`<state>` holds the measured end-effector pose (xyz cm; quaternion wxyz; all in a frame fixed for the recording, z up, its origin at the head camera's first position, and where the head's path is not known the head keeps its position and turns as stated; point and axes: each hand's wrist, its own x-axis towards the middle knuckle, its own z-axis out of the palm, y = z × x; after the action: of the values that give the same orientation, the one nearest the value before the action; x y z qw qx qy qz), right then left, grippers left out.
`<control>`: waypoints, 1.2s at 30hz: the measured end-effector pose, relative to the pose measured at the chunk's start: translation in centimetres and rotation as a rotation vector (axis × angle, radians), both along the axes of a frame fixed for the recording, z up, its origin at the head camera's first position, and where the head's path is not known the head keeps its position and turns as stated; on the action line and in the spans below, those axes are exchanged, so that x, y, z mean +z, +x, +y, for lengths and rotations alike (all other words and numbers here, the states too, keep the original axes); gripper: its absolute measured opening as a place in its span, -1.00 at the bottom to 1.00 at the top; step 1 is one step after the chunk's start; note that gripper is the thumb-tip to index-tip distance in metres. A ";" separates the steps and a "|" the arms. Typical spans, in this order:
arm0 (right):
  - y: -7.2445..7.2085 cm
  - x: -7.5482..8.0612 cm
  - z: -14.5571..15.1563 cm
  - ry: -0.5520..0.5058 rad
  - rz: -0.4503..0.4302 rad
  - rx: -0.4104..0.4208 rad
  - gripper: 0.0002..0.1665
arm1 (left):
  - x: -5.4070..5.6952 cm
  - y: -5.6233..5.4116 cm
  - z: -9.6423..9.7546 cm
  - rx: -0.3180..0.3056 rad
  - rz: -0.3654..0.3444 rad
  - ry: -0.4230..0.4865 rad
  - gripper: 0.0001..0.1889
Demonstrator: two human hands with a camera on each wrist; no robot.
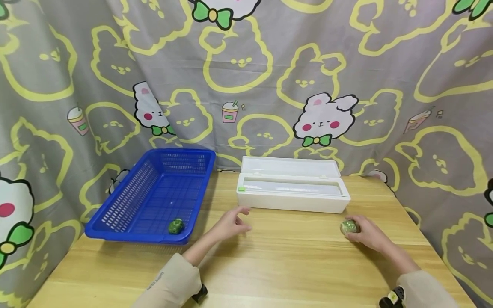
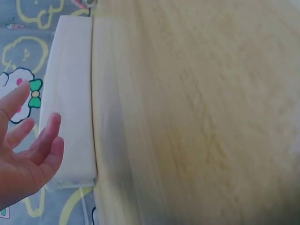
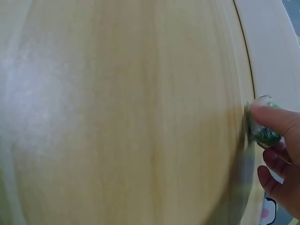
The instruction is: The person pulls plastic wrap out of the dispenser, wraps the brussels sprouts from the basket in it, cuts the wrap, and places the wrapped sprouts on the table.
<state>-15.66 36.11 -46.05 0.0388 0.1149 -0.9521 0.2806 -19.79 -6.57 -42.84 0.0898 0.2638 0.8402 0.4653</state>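
My right hand [image 1: 367, 233] grips a round, green and whitish bundle [image 1: 349, 226] with a shiny, film-like wrap, just above or on the table at the right. In the right wrist view, the thumb lies across this bundle [image 3: 265, 123]. My left hand [image 1: 230, 223] holds nothing; its fingers are spread and loosely bent over the table. It is nearest to a long white cling film dispenser [image 1: 292, 203], whose lid [image 1: 290, 166] is raised. A green slider [image 1: 241, 188] sits at the dispenser's left end. Another green bundle [image 1: 176, 226] lies in the blue basket's near right corner.
The blue plastic basket [image 1: 148, 236] with slotted walls stands at the left of the wooden table [image 1: 285, 265]. A grey curtain [image 1: 265, 64] with yellow outlines and cartoon rabbits hangs behind and along both sides.
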 end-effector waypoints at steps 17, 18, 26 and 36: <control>-0.3 2.0 0.1 -0.223 0.179 -0.068 -0.44 | 0.6 -2.1 1.7 0.441 0.143 0.114 -0.55; -0.5 2.2 0.1 -0.244 0.185 -0.073 -0.45 | 0.6 -2.3 1.8 0.457 0.142 0.116 -0.55; -1.8 3.0 -0.9 -0.295 0.233 -0.094 -0.49 | 1.4 -3.7 2.9 0.535 0.188 0.140 -0.61; -3.9 3.4 -1.7 -0.276 0.187 -0.151 -0.49 | 1.2 -5.5 4.0 0.515 0.182 0.102 -0.63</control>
<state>-19.60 34.42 -42.67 0.1637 0.0624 -0.9028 0.3929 -25.25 -2.55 -41.60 -0.1209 0.0864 0.8596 0.4889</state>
